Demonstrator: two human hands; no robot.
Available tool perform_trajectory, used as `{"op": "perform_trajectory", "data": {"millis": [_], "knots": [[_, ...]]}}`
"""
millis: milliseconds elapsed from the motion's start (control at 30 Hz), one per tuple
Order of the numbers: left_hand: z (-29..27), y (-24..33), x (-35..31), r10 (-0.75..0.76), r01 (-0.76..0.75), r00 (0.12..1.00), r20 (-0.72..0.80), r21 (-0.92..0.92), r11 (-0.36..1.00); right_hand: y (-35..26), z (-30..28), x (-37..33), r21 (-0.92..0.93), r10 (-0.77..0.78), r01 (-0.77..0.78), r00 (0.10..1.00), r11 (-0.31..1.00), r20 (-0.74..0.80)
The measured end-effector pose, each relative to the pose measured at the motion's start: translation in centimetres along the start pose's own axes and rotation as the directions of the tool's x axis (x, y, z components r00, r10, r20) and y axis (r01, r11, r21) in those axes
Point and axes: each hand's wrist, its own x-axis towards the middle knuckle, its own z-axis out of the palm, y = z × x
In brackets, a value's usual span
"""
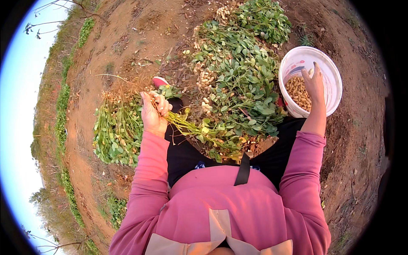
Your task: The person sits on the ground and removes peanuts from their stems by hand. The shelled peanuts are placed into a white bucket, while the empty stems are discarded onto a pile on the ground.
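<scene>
Left hand [154,114] grips plant stems [182,123]; right hand [314,85] spread over white bucket [333,83]

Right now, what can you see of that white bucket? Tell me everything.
The white bucket is round, open-topped and apparently plastic, with a pale rim and reddish and bluish marks on its wall. Peanuts in their shells lie inside. It stands on brown soil at the person's right, beside peanut plants. The right hand hangs over its opening; whether the arm touches the rim is unclear.
</scene>
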Motion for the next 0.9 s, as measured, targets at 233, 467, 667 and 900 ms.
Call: {"op": "perform_trajectory", "data": {"millis": [233, 467, 667, 900], "knots": [[-5.3, 7.1, -0.7, 0.218, -0.213, 0.975, -0.047, 0.095, 0.972, -9.6, 2.9, -4.3, 0.473, -0.344, 0.086, 0.8, 0.877, 0.491], [-8.7, 12.4, -2.6, 0.325, -0.327, 0.943, -0.074, -0.019, 0.945, -14.0, 7.9, -7.3, 0.468, -0.47, 0.151, 0.537, 0.871, 0.701], [-10.0, 12.2, -3.1, 0.356, -0.335, 0.932, 0.062, -0.218, 0.917, -14.9, 8.8, -7.5, 0.458, -0.515, 0.246, 0.515, 0.854, 0.685], [-6.5, 9.2, -1.9, 0.269, -0.226, 0.952, 0.147, -0.259, 0.939, -19.4, 5.9, -9.8, 0.756, -0.562, -0.004, 0.666, 0.654, 0.49]]}}
